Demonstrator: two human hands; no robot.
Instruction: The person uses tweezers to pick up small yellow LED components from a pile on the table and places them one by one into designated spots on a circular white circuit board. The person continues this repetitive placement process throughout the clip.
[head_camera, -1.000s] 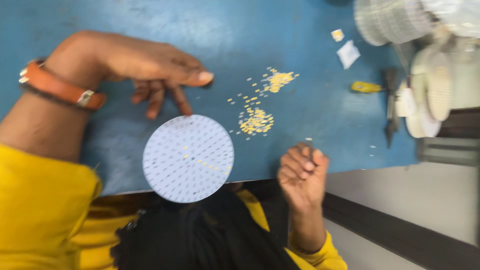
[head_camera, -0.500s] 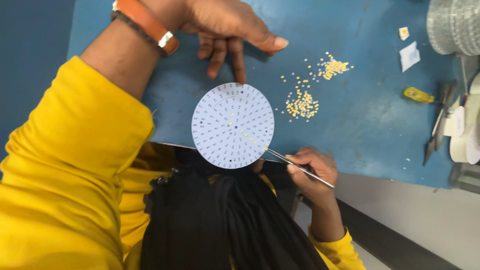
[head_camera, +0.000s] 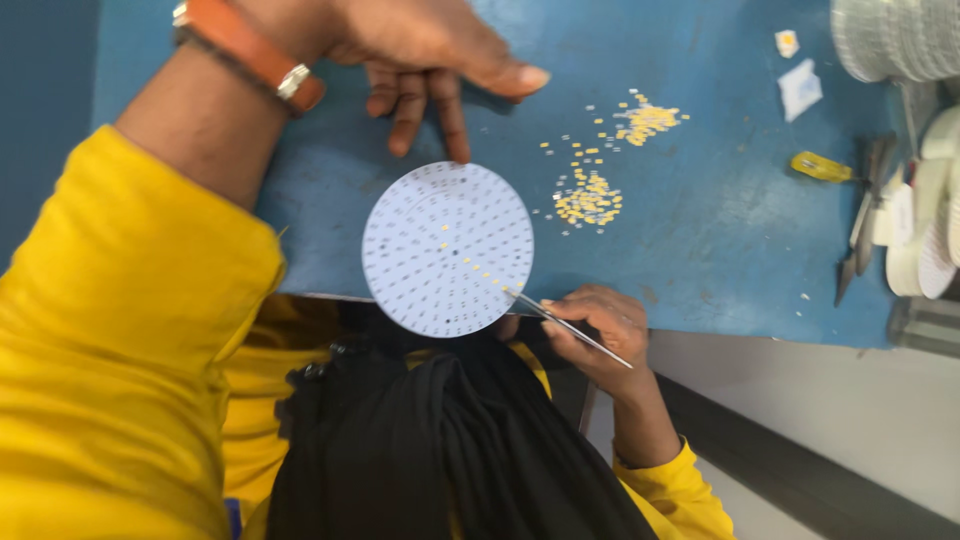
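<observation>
A round white circuit board dotted with small pads lies at the near edge of the blue table. A short row of tiny yellow chips sits on it. My left hand, with an orange strap at the wrist, rests above the board, one fingertip touching its far rim. My right hand grips thin metal tweezers, whose tip touches the board's lower right edge. Loose yellow chips lie in small heaps just right of the board.
A stack of white discs stands at the top right, with more round white pieces along the right edge. A yellow-handled tool and white paper scraps lie nearby. Black cloth covers my lap.
My right hand has come from the table edge to the board, tweezers now showing with their tip on it. My left hand stays at the board's far rim.
</observation>
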